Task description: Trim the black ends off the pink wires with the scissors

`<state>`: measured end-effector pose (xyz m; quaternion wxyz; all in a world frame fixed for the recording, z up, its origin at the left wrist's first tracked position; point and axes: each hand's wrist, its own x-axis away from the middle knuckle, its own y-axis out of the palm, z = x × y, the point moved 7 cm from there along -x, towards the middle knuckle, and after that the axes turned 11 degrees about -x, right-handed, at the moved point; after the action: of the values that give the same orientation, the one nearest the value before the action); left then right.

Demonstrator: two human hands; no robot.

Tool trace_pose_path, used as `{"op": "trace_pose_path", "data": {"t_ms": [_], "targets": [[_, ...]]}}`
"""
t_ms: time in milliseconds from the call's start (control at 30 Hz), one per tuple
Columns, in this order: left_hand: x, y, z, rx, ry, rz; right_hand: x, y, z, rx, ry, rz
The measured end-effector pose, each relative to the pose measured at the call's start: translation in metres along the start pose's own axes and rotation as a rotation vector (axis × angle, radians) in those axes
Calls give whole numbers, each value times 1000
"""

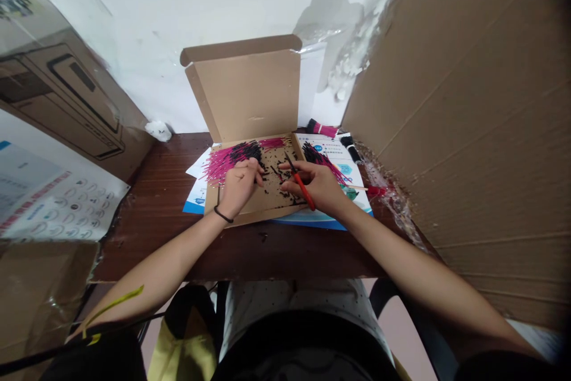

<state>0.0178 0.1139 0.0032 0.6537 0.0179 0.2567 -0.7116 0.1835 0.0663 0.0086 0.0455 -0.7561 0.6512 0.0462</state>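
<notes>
My right hand [314,185] holds a slim red-handled tool [304,189] with a dark pointed tip, angled up and to the left over the open cardboard box [250,214]. My left hand [241,182] is closed, its fingers curled; whether anything small is between them I cannot make out. Just beyond it, a pile of magenta wire-like strands with black ends [227,161] lies across the box's left side. Small black bits [273,182] are scattered over the box floor between my hands. To the right of my right hand lies another black-and-magenta bunch of strands [319,158].
The box lid [254,95] stands raised against the white wall. Printed sheets [357,176] lie under the box on the dark wooden table [147,202]. At the back right are a magenta-and-black bundle [323,128] and a black bundle [351,149]. Large cardboard [468,119] walls the right side.
</notes>
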Motion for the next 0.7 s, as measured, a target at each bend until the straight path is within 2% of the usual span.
{"op": "trace_pose_path", "data": {"t_ms": [267,700], "targets": [[14,15,20,30,95,-164,0,8,7,38,-50,-27],[18,13,27,-60,204,-148,4,9,10,145,-105,-14]]}}
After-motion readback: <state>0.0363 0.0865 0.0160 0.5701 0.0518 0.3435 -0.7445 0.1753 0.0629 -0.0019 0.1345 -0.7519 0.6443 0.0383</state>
